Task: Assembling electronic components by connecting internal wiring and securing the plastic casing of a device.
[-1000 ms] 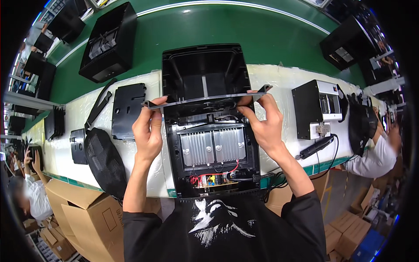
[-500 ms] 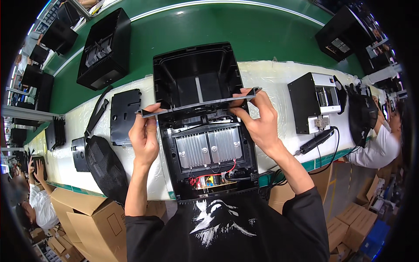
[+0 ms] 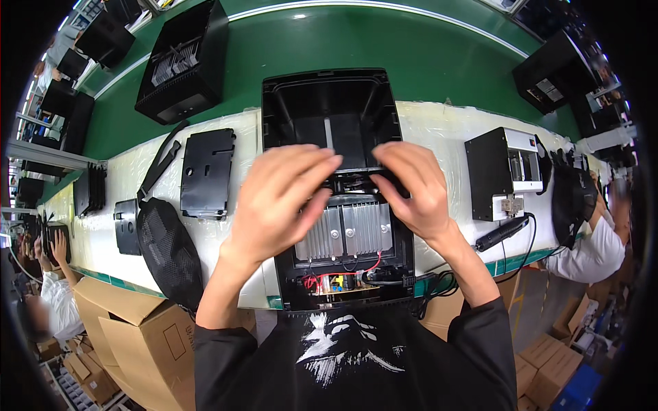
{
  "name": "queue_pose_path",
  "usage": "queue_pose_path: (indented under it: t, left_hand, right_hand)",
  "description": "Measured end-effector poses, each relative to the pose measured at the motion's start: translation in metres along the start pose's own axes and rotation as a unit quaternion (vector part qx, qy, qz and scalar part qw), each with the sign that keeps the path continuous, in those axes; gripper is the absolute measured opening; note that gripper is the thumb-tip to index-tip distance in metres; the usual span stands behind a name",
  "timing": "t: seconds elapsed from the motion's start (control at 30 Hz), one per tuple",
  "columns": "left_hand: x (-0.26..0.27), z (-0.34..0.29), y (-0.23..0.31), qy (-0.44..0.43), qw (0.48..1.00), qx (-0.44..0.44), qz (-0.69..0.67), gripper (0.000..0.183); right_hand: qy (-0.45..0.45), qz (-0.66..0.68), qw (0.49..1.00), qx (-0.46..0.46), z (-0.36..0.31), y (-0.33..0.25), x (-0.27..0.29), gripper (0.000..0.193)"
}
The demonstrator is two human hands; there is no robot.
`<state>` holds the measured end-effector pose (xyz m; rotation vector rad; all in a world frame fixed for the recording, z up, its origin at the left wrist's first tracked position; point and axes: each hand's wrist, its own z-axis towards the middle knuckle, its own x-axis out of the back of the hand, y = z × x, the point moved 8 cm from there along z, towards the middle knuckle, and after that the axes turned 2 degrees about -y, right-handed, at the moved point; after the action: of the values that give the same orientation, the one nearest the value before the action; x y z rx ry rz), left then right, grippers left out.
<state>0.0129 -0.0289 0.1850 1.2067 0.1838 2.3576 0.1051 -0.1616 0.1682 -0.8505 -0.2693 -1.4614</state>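
A black plastic housing (image 3: 332, 79) lies open in front of me, its deep hollow at the far end. At its near end are ribbed silver heat sinks (image 3: 369, 231) above red and black wires and a small circuit board (image 3: 340, 282). A dark panel (image 3: 356, 172) crosses the middle of the housing, mostly hidden by my hands. My left hand (image 3: 277, 195) hovers over the left side, fingers stretched rightward and thumb apart, holding nothing visible. My right hand (image 3: 415, 188) arches over the right side close to the panel's edge, its thumb and fingers apart.
Left lie black flat plates (image 3: 207, 172) and a black mesh bag (image 3: 168, 243). Right stand a black-and-white bench device (image 3: 504, 168) and a corded black tool (image 3: 502, 231). Another housing (image 3: 181, 65) sits on the green surface. A carton (image 3: 144, 335) stands below; people work at both sides.
The black panel that both hands held by its ends now sits lower across the housing. Both hands have let go of the ends and moved inward; the view has shifted slightly.
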Motion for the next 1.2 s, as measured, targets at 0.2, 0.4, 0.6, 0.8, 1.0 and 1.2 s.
queue_pose_path:
  t: [0.2, 0.4, 0.6, 0.8, 1.0, 1.2]
  left_hand:
    - [-0.031, 0.001, -0.012, -0.035, 0.997, 0.066, 0.025, 0.032]
    - [-0.051, -0.01, -0.03, -0.089, 0.987, 0.12, -0.061, 0.028]
    - [-0.052, -0.013, -0.025, -0.115, 0.983, 0.122, -0.072, 0.035]
    - [-0.056, -0.007, -0.02, -0.109, 0.986, 0.101, -0.075, 0.034]
    - [-0.052, -0.004, -0.018, -0.131, 0.98, 0.134, -0.064, 0.035]
    - [-0.056, -0.001, -0.009, -0.14, 0.984, 0.096, -0.059, 0.039]
  right_hand:
    - [-0.018, -0.062, 0.998, -0.014, -0.001, 0.008, -0.011, 0.02]
    - [-0.135, -0.044, 0.98, -0.14, -0.005, 0.029, -0.028, 0.014]
    - [-0.118, 0.067, 0.974, -0.18, -0.009, 0.027, -0.015, 0.027]
    - [0.081, -0.001, 0.95, -0.302, -0.063, 0.042, 0.113, 0.028]
    - [0.179, -0.313, 0.738, -0.57, -0.217, 0.115, 0.231, 0.037]
    - [0.101, -0.195, 0.621, -0.753, -0.291, 0.165, 0.193, 0.078]
